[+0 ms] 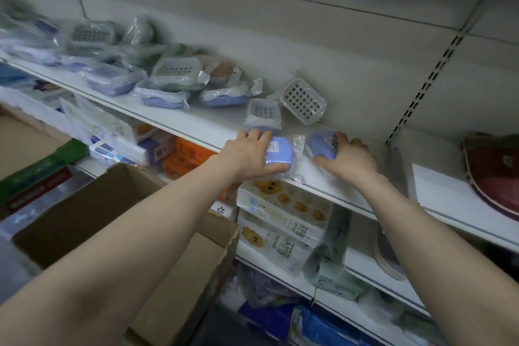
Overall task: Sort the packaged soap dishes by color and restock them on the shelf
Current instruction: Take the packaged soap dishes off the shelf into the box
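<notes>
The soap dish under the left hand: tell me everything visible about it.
The blue soap dish is a rounded-rectangular, pale blue plastic piece sealed in a clear crinkled wrapper with a small printed label on top. It lies flat at the front edge of the white shelf. The left hand grips it, fingers over the top, thumb along its near side. Its wrapper reaches toward a second blue dish, held by the right hand.

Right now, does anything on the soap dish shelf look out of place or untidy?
Yes. The white grid dish leans tilted against the back wall instead of lying flat. The packaged dishes further left lie in a loose, overlapping pile, blue, green and white mixed.
</notes>
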A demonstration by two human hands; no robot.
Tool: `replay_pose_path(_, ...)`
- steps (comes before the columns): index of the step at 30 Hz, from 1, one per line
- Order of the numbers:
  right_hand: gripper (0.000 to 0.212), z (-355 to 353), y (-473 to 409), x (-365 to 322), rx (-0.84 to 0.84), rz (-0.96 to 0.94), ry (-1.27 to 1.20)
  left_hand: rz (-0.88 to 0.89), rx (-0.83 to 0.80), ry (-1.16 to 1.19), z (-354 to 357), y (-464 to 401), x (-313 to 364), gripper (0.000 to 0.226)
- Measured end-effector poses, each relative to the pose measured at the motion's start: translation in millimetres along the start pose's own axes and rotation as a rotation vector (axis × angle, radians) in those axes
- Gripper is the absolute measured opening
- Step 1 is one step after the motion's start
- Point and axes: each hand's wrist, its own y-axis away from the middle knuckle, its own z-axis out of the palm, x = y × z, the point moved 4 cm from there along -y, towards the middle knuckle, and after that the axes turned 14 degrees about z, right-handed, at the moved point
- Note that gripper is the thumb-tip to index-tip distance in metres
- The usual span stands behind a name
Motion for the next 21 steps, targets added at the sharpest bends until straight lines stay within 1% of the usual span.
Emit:
replay_pose_path(4,0.080,-14,30,-6,0.068,-0.003,-0.071,0.067,-0.009,0.017,-6,17,-5,0.101)
replay_pose_path(6,0.078,-22,52,-16,0.139,-0.018,-0.118,0.086,0.041,0.020,-10,37,-13,0.099)
replay_pose_path(9,0.083,-27,91,-42,0.203,-0.075,-0.157,0.070,0.124,0.030,-16,83,-34,0.097)
replay_pose_path(12,0.088,-22,128,-83,0.213,-0.168,-0.166,-0.023,0.181,0.033,-17,141,-68,0.096)
replay_pose_path(15,0.086,-7,166,-137,0.211,-0.277,-0.204,-0.130,0.248,0.040,-17,207,-109,0.096)
replay_pose_path(19,0.084,31,218,-215,0.167,-0.407,-0.209,-0.306,0.310,0.056,-11,304,-162,0.097)
replay_pose_path(21,0.084,54,243,-254,0.125,-0.478,-0.218,-0.414,0.303,0.049,-7,353,-185,0.098)
